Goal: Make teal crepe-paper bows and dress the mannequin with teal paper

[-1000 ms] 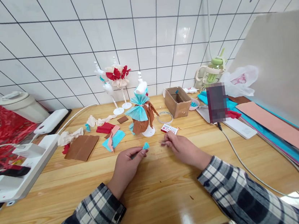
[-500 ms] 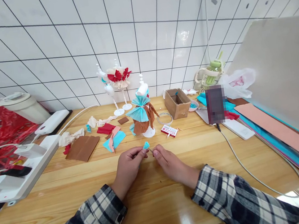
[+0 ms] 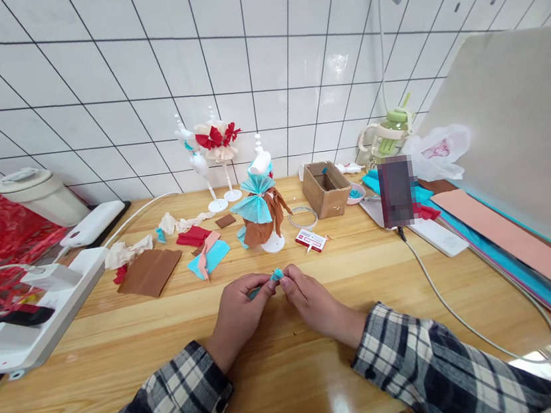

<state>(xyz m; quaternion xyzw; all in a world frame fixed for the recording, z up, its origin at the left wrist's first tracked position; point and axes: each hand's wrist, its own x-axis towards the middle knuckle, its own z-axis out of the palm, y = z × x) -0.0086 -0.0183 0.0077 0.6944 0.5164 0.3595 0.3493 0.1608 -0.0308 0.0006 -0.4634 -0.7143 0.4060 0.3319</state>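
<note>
A small bunched piece of light-blue crepe paper (image 3: 276,274) pokes up between my fingertips. My left hand (image 3: 243,306) pinches it between thumb and fingers, and a bit of blue shows below the left index finger. Thumb and forefinger of my right hand (image 3: 312,299) close on the paper's right side; anything else inside that pinch is hidden. Just beyond stands a small white dress form (image 3: 261,163), wearing a blue paper bow (image 3: 257,198) and a brown paper skirt (image 3: 260,232).
Two more dressed forms (image 3: 223,152) stand by the tiled wall. Left lie paper scraps, a brown sheet (image 3: 150,273) and a power strip (image 3: 52,314). Right are a wire coil (image 3: 304,227), a small red-white box (image 3: 310,240), a cardboard box (image 3: 328,193), a phone-like device (image 3: 397,191) and its cable (image 3: 448,302).
My right hand has come in against the blue paper, closing the small gap where a thin wire-like strand showed. The blue piece sits slightly lower and further right.
</note>
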